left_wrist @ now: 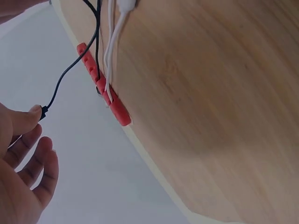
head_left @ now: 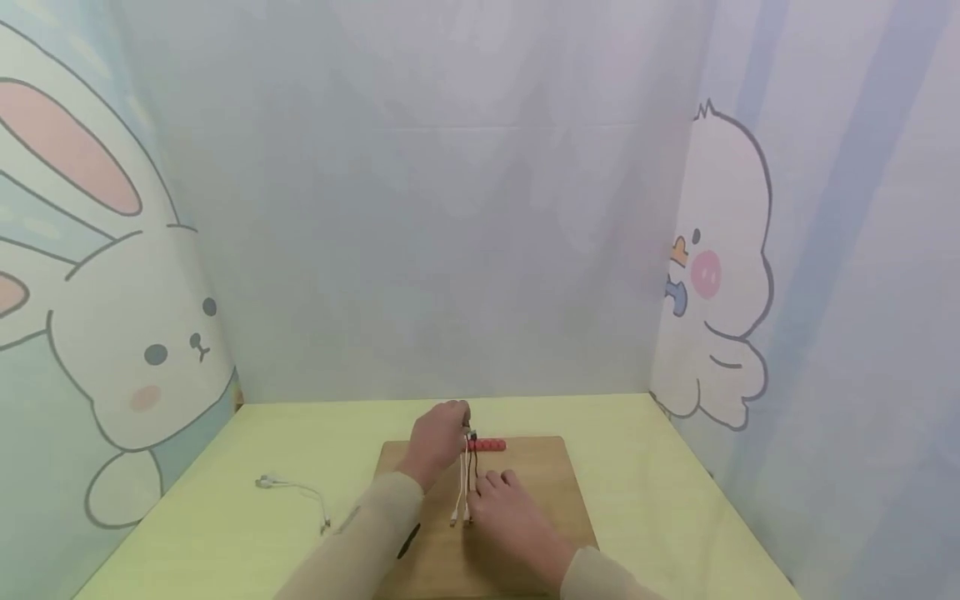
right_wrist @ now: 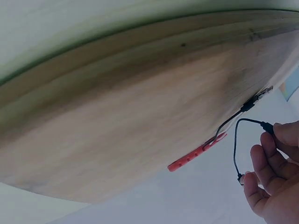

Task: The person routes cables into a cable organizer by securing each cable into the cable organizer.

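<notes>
In the head view my left hand (head_left: 442, 437) is at the far edge of a wooden board (head_left: 540, 500), beside a red slotted cable holder (head_left: 491, 445). Its thumb and forefinger pinch the black plug (left_wrist: 43, 112) of a thin black cable (left_wrist: 67, 70). Nearer the front, my right hand (head_left: 513, 508) is over the board. In the right wrist view its thumb and forefinger pinch a black connector (right_wrist: 267, 128), from which a thin cable curves down to another black plug (right_wrist: 240, 178) by the fingers. White cables (left_wrist: 110, 56) and a black cable (right_wrist: 224, 119) run through the holder.
White cable ends (head_left: 453, 518) lie on the board. Left of it, a separate white cable (head_left: 300, 485) lies on the yellow table (head_left: 225, 533). A black item (head_left: 408, 542) shows beside the left sleeve. Curtain walls (head_left: 450, 250) with cartoon figures enclose the table.
</notes>
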The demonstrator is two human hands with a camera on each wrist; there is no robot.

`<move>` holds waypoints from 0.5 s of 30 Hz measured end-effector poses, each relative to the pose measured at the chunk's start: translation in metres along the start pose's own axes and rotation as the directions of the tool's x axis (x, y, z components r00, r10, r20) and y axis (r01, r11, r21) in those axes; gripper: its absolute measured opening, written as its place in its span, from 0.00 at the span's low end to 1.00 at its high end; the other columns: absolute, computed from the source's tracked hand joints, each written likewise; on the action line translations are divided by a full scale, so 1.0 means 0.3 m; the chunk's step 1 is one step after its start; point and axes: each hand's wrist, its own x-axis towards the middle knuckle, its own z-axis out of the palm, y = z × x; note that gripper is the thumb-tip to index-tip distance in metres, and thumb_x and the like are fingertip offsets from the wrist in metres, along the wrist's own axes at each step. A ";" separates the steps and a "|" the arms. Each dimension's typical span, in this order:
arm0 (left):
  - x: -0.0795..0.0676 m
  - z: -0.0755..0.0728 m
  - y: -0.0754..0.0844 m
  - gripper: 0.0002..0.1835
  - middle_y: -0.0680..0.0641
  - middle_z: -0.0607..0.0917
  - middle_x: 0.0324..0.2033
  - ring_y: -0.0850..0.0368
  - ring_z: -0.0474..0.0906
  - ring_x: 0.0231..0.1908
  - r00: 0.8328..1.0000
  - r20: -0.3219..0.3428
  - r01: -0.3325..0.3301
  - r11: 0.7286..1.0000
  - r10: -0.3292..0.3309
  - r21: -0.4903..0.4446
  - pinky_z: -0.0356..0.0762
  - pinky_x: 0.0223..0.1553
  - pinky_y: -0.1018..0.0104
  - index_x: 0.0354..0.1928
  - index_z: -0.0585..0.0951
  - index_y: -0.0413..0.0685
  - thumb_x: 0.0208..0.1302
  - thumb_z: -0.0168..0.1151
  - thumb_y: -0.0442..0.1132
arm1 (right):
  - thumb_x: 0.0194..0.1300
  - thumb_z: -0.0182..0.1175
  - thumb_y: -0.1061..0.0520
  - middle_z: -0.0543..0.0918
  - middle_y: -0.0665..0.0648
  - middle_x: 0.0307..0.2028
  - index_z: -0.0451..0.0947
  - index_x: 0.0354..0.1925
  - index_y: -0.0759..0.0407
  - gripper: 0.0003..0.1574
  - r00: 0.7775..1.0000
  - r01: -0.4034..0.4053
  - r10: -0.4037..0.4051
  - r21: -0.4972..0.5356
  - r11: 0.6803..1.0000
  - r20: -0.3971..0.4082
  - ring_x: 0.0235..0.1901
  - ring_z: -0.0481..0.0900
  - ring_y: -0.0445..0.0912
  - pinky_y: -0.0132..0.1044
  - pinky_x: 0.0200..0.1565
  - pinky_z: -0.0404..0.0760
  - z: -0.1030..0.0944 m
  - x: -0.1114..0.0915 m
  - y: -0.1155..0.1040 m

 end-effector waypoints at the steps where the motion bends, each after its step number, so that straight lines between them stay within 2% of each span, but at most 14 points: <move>1: 0.002 0.012 0.007 0.09 0.55 0.78 0.24 0.62 0.74 0.25 1.000 0.001 -0.007 1.000 0.007 0.002 0.68 0.22 0.70 0.30 0.76 0.52 0.59 0.69 0.36 | 0.65 0.61 0.51 0.80 0.46 0.35 0.81 0.37 0.47 0.04 1.000 0.000 0.000 -0.005 1.000 -0.006 0.36 0.75 0.42 0.38 0.40 0.72 0.003 -0.007 0.002; 7: 0.020 0.060 0.049 0.08 0.56 0.79 0.24 0.60 0.74 0.25 0.999 -0.009 -0.050 0.997 0.051 0.061 0.70 0.22 0.69 0.31 0.77 0.53 0.58 0.69 0.38 | 0.64 0.62 0.53 0.81 0.47 0.36 0.82 0.39 0.48 0.05 1.000 -0.017 0.017 -0.001 1.000 -0.014 0.36 0.75 0.43 0.39 0.40 0.72 0.013 -0.022 0.011; 15: 0.033 0.115 0.063 0.06 0.55 0.79 0.24 0.60 0.74 0.25 0.999 0.044 -0.001 0.997 -0.002 0.076 0.69 0.22 0.69 0.31 0.77 0.53 0.60 0.68 0.39 | 0.62 0.63 0.55 0.81 0.48 0.36 0.82 0.39 0.49 0.06 0.999 -0.029 0.029 0.036 0.999 -0.020 0.37 0.75 0.44 0.40 0.42 0.72 0.028 -0.037 0.021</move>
